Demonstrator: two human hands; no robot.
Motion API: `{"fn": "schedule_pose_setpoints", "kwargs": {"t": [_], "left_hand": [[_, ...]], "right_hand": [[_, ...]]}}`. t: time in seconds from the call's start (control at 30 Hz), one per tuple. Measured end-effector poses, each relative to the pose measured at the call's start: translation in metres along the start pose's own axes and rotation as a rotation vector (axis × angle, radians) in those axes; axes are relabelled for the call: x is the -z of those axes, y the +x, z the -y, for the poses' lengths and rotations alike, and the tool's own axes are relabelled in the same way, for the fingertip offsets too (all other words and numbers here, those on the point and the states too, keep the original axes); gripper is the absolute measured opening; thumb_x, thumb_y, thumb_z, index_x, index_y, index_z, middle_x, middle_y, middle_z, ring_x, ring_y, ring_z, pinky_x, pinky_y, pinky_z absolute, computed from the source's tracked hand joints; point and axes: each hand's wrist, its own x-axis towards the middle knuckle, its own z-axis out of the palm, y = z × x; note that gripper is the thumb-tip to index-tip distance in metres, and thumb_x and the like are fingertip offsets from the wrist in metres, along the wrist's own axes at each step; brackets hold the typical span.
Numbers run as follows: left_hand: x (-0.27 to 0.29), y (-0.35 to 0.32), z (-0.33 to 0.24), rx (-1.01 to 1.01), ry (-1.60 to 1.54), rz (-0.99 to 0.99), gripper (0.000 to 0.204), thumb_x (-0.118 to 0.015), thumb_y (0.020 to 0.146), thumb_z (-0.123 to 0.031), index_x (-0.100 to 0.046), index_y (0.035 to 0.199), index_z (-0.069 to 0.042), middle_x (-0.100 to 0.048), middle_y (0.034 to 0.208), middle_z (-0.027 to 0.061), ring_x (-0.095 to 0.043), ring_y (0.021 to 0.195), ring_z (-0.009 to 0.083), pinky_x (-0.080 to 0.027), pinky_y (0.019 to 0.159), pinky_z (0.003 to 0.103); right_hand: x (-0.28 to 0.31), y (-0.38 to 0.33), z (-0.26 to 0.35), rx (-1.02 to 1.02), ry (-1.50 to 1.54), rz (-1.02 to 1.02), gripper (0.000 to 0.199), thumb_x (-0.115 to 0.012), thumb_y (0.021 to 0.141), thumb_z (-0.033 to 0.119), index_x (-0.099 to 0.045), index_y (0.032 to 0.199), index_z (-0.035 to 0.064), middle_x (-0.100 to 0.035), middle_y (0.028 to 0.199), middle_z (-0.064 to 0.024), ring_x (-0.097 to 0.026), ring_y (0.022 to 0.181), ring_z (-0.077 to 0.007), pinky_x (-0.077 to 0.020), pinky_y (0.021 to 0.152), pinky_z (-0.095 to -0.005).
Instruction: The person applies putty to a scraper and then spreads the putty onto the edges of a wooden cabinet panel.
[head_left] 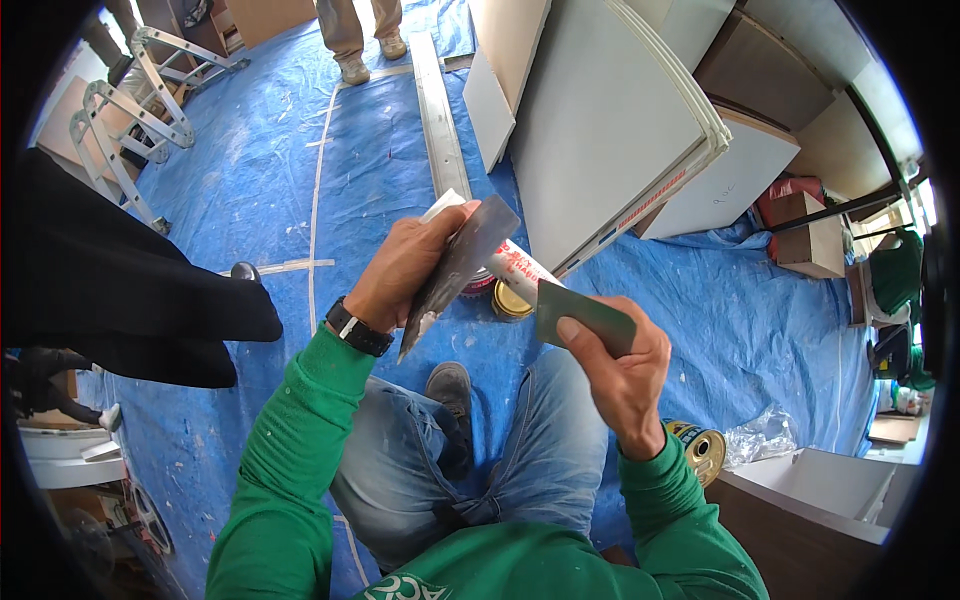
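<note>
A: What does the left hand (405, 265) hold?

B: It is closed round a dark, flat metal scraper blade (455, 272), thumb on top, the blade slanting down to a point above the person's jeans (500, 440). A black wristwatch (357, 328) sits at that wrist.

A: And the right hand (625, 365)?

B: It pinches a smaller green spatula (580, 318), fingers shut on its lower edge. The spatula lies just to the right of the scraper blade, its near corner close to it; whether they touch cannot be told.

A: What lies around the scraper blade?

B: Behind it, on the blue tarp (250, 200), a white tube with red print (518, 268) and a round tin (511, 301) peek out between the two tools. Well beyond it, up and to the right, large white panels (600, 120) lean together. Far above it another person's legs (360, 35) stand on the tarp. To its lower right, past the right wrist, a gold-topped can (700, 450) sits beside crumpled clear plastic (765, 435).
</note>
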Motion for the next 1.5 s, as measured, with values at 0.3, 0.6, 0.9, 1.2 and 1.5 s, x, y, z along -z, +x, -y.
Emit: {"fn": "schedule_pose_setpoints", "kwargs": {"t": [0.3, 0.6, 0.9, 1.2, 1.5], "left_hand": [[0.016, 0.006, 0.018, 0.196, -0.213, 0.138, 0.05, -0.057, 0.105, -0.046, -0.061, 0.089, 0.001, -0.062, 0.062, 0.0092, -0.048, 0.032, 0.0092, -0.034, 0.027, 0.021], [0.006, 0.002, 0.024, 0.197, -0.438, 0.252, 0.048, -0.059, 0.105, -0.044, -0.062, 0.093, 0.002, -0.064, 0.068, 0.0133, -0.051, 0.033, 0.0126, -0.038, 0.027, 0.023], [-0.006, -0.007, 0.018, 0.155, -0.322, 0.166, 0.048, -0.06, 0.104, -0.047, -0.06, 0.092, -0.001, -0.062, 0.066, 0.01, -0.047, 0.033, 0.0106, -0.037, 0.029, 0.022], [-0.006, -0.008, 0.017, 0.113, -0.237, 0.125, 0.05, -0.06, 0.103, -0.051, -0.06, 0.094, -0.003, -0.062, 0.068, 0.0084, -0.046, 0.034, 0.0079, -0.035, 0.03, 0.019], [-0.009, -0.007, 0.016, 0.096, -0.186, 0.052, 0.05, -0.058, 0.104, -0.052, -0.059, 0.092, -0.003, -0.061, 0.067, 0.0077, -0.046, 0.034, 0.0074, -0.034, 0.029, 0.019]], "right_hand": [[-0.01, 0.004, -0.034, 0.204, -0.143, -0.158, 0.018, -0.079, 0.09, 0.011, -0.072, 0.101, -0.0011, -0.072, 0.083, -0.0094, -0.066, 0.068, -0.0136, -0.0498, 0.06, -0.0292], [-0.024, 0.015, -0.046, 0.016, 0.132, -0.26, 0.019, -0.078, 0.093, 0.015, -0.073, 0.1, -0.0018, -0.069, 0.076, -0.0032, -0.059, 0.067, -0.0078, -0.0466, 0.06, -0.0255], [-0.029, 0.02, -0.048, -0.031, 0.192, -0.215, 0.021, -0.078, 0.094, 0.017, -0.073, 0.101, -0.0024, -0.069, 0.076, -0.0026, -0.06, 0.067, -0.0074, -0.0469, 0.061, -0.0245], [-0.03, 0.026, -0.046, -0.093, 0.281, -0.143, 0.02, -0.077, 0.094, 0.014, -0.071, 0.1, -0.0029, -0.071, 0.079, -0.0073, -0.065, 0.068, -0.0129, -0.0518, 0.063, -0.0264], [-0.028, 0.031, -0.055, -0.119, 0.444, -0.153, 0.021, -0.077, 0.094, 0.014, -0.07, 0.103, -0.0036, -0.071, 0.083, -0.0077, -0.065, 0.07, -0.012, -0.0529, 0.064, -0.0268]]}}
